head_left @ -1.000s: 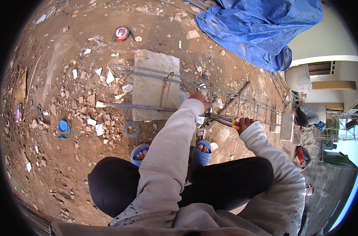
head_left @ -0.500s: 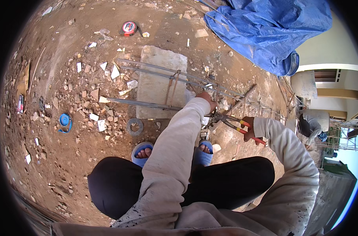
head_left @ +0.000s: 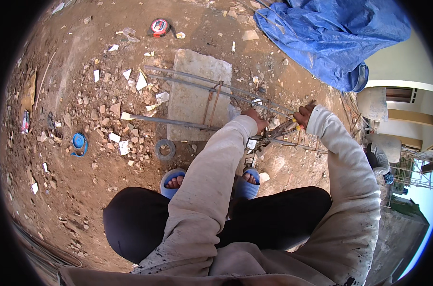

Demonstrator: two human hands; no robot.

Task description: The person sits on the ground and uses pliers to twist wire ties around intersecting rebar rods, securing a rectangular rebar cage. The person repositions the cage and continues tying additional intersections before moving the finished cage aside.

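A rebar cage (head_left: pixel 188 86) of long steel bars with bent stirrups (head_left: pixel 212 105) runs from left to right in front of me. My left hand (head_left: pixel 255 119) is closed at the cage; its sleeve and fingers hide what they grip. My right hand (head_left: pixel 303 117) is wrapped around the yellow and red handles of tie-wire pincers (head_left: pixel 284 128). Their dark jaws point left, just beside my left hand and close to the near bar. Most of the handles are hidden by my right hand.
A concrete slab (head_left: pixel 197 62) lies beneath the cage. On the rubble-strewn dirt are a red tape measure (head_left: pixel 160 27), a grey ring (head_left: pixel 165 149) and a round blue object (head_left: pixel 78 141). A blue tarp (head_left: pixel 331 38) is at far right; another person (head_left: pixel 379 159) is beyond.
My right hand has swung up and away from me, turning the pincers so their handles now rise to the right. My left hand stays at the cage. The view has shifted slightly.
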